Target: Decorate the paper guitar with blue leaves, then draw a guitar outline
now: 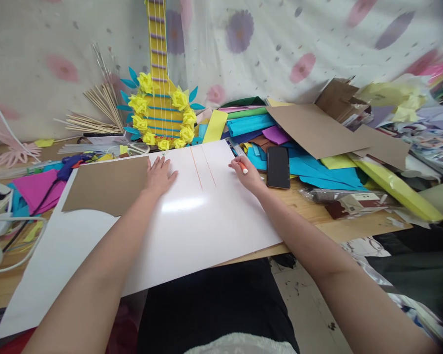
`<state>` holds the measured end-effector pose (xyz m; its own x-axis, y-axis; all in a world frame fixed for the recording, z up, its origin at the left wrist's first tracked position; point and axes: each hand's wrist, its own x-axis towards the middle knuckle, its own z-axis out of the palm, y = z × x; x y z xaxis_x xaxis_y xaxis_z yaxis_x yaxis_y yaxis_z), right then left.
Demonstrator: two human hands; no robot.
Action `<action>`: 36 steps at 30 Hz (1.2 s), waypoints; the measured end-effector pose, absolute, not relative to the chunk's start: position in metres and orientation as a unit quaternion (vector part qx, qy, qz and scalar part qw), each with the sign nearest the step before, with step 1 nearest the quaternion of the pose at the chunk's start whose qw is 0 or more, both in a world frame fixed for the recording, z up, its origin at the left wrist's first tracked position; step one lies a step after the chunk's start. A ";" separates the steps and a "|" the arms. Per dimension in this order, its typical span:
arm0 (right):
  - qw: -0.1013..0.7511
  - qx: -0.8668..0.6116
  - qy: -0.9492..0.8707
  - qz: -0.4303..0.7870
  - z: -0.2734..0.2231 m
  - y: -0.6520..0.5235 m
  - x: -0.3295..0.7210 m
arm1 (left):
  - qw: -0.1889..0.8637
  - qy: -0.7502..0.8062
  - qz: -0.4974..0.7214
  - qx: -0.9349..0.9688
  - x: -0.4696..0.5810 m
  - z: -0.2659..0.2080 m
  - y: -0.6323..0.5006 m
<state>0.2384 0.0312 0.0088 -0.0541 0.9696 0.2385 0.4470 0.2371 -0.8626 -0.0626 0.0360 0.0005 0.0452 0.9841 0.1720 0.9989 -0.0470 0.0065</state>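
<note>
While in right grip [248, 178], pen [245, 170] half-hidden

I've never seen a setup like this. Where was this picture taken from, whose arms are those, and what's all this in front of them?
There is no machine here: these are a person's own bare arms, seen by a camera worn on the head, looking forward and down. The left hand lies flat on a large, glossy white sheet, beside a brown cardboard piece. The right hand holds a slim pen with an orange end. Two thin orange lines run across the sheet between the hands. Around it on the wooden table are a black phone, bright blue sheets and a yellow guitar-shaped craft piece trimmed with yellow flowers.
</note>
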 end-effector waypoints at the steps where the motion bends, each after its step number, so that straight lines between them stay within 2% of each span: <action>1: 0.450 -0.508 -0.635 0.369 0.008 0.028 0.230 | 0.068 -0.683 -0.068 -0.724 -0.061 0.002 0.035; 3: 0.477 -0.468 -0.585 0.459 0.005 0.022 0.213 | 0.074 -0.681 -0.070 -0.725 -0.055 0.006 0.032; 5: 0.490 -0.464 -0.552 0.490 0.001 0.018 0.198 | 0.058 -0.686 -0.073 -0.721 -0.046 0.009 0.027; 12: 0.540 -0.505 -0.488 0.463 -0.008 0.014 0.185 | -0.044 -0.707 -0.065 -0.703 -0.019 0.003 0.002; 20: 0.557 -0.518 -0.493 0.422 -0.008 0.012 0.203 | -0.047 -0.709 -0.074 -0.700 -0.020 -0.004 0.001; 36: 0.542 -0.506 -0.503 0.444 -0.014 0.011 0.206 | -0.037 -0.708 -0.097 -0.698 -0.021 -0.009 0.000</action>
